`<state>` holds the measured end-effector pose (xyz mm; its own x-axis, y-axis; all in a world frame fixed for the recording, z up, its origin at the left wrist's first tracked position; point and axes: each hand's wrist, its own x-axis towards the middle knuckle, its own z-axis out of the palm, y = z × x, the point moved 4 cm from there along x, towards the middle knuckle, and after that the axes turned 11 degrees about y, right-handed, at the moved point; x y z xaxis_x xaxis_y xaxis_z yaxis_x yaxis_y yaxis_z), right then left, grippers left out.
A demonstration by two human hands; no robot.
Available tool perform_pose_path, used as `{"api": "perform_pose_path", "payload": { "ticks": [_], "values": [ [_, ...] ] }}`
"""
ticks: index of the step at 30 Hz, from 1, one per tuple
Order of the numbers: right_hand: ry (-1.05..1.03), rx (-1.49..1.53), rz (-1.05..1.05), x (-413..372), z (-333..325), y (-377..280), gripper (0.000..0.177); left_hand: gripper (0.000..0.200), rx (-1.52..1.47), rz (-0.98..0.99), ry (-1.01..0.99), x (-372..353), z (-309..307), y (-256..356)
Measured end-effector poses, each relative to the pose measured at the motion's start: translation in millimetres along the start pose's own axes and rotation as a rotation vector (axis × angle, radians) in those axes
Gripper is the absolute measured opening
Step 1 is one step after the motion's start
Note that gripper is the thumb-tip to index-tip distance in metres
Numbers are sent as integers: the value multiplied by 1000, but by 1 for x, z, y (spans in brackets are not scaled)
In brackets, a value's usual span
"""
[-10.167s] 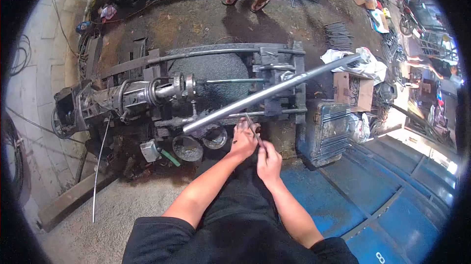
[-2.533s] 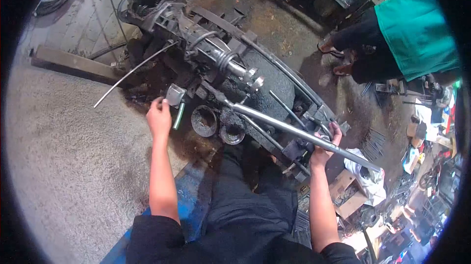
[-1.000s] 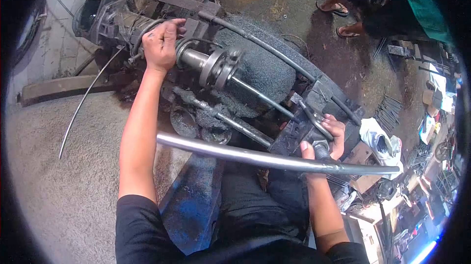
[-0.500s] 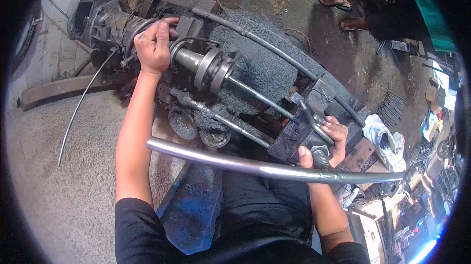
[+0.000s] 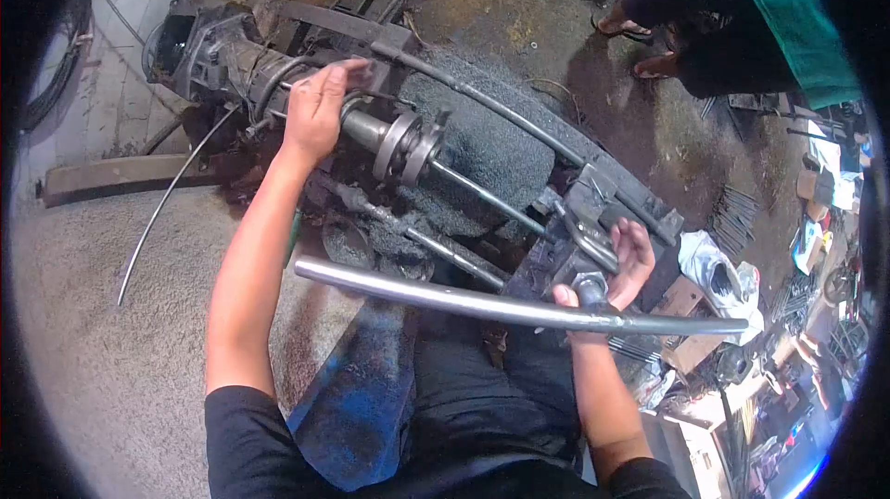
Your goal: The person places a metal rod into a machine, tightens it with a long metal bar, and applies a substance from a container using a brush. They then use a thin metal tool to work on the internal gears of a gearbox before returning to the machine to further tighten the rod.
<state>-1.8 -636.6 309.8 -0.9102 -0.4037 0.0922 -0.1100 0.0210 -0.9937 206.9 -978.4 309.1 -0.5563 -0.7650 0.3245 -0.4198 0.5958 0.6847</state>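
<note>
A machine with a round metal chuck and a thin rod runs diagonally across the middle. My left hand is beside the chuck's shaft, its fingers stretched toward the dark housing. On the right, a long steel bar is joined to a threaded screw at the machine's end block. My right hand is around the screw, behind the bar, with fingers raised and apart; its palm is partly hidden. A bent metal handle lies just above the screw.
Metal shavings heap behind the rod. Another person's legs and feet are at the upper right. A white bag, bundled rods and cardboard lie on the right. A blue-stained beam stands near my legs.
The fingers of my right hand have loosened and spread. My left hand has opened out from its curled shape. The long bar's ends have shifted slightly, and the view has moved a little.
</note>
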Motion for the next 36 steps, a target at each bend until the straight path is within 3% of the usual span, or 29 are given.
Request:
{"api": "perform_pose_path", "payload": {
  "ticks": [2,3,4,7,15,18,28,31,36],
  "values": [
    [-48,-83,-50,-4,-6,5,86,41,-291,-234,74,-7,0,-2],
    [-140,-87,-33,-3,-7,8,77,44,-232,-193,18,-7,3,1],
    [-83,-54,-54,-2,-3,8,69,46,-188,-143,-21,-7,5,1],
    [-159,-109,-143,1,-5,8,63,46,-211,-136,22,-9,5,-2],
    [-342,-201,-99,2,-9,0,64,39,-174,-146,-2,-6,5,4],
    [-207,-177,-73,3,-4,0,60,39,-147,-140,-9,-5,7,6],
    [-209,-159,-226,5,-4,4,64,36,-79,-105,21,-6,8,2],
    [-111,-130,-159,4,-1,6,68,32,-40,-73,35,-6,7,3],
    [-88,-50,-105,0,3,0,60,31,20,-31,127,-7,1,5]
  ]
}}
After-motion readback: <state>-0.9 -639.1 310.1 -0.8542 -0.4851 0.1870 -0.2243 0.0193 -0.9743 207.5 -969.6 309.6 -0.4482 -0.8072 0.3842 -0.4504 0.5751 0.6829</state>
